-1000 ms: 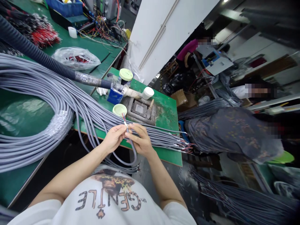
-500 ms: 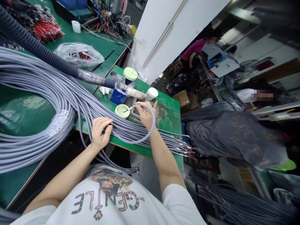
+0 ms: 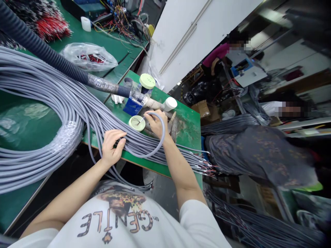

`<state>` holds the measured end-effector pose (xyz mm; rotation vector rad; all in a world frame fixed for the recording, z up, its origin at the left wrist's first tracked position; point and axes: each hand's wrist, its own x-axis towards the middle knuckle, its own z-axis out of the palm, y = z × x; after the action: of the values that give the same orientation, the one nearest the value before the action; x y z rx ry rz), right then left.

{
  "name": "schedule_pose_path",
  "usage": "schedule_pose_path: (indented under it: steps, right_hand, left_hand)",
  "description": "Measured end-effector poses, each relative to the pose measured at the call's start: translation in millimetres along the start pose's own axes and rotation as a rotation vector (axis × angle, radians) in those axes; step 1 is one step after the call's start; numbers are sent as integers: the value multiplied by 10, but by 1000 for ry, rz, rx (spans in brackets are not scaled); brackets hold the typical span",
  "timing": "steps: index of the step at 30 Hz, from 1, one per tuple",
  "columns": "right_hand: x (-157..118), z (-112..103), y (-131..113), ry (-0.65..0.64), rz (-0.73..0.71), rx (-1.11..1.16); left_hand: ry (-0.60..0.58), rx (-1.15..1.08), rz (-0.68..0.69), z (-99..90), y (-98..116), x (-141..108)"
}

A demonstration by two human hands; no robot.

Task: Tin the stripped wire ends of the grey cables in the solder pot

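My right hand (image 3: pixel 156 124) pinches a grey cable (image 3: pixel 162 137) near its end, and the cable loops back over my wrist. The fanned-out wires at its tip lie at a round pale-green dish (image 3: pixel 137 123). My left hand (image 3: pixel 113 146) rests at the near edge of a thick bundle of grey cables (image 3: pixel 103 119), fingers apart and slightly curled, with no single cable in its grasp. The bundle runs across the green table to stripped ends at the right.
A ribbed hose (image 3: pixel 51 55) with a pale nozzle crosses above the bundle. Near it stand a blue box (image 3: pixel 132 106), a green-lidded jar (image 3: pixel 147 81) and a white container (image 3: pixel 170 103). A plastic bag (image 3: pixel 89 58) lies farther back. Other people are at the right.
My right hand has moved slightly left with the cable, and the wire tips sit farther over the dish. My left hand has hardly moved.
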<state>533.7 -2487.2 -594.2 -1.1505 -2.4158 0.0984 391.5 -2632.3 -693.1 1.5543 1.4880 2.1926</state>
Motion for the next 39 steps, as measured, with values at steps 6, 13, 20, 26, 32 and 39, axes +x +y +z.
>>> schedule_pose_path:
  steps: [6,13,20,26,32,39]
  right_hand:
    - [10,-87,-48,23,0,-15]
    - [-55,-573,189,158,89,-176]
    - [-93,-609,635,100,250,-369]
    - [-86,-501,756,72,304,-402]
    - [-79,-456,806,71,322,-404]
    - [-53,-397,829,13,331,-411]
  left_hand:
    - [1,6,-12,-6,-9,-11]
    - [8,39,-58,-10,-37,-20]
    - [11,55,-59,3,-31,3]
    - [16,30,-24,14,-25,8]
    - [10,40,-33,21,-46,-3]
    - [15,56,-14,25,-24,1]
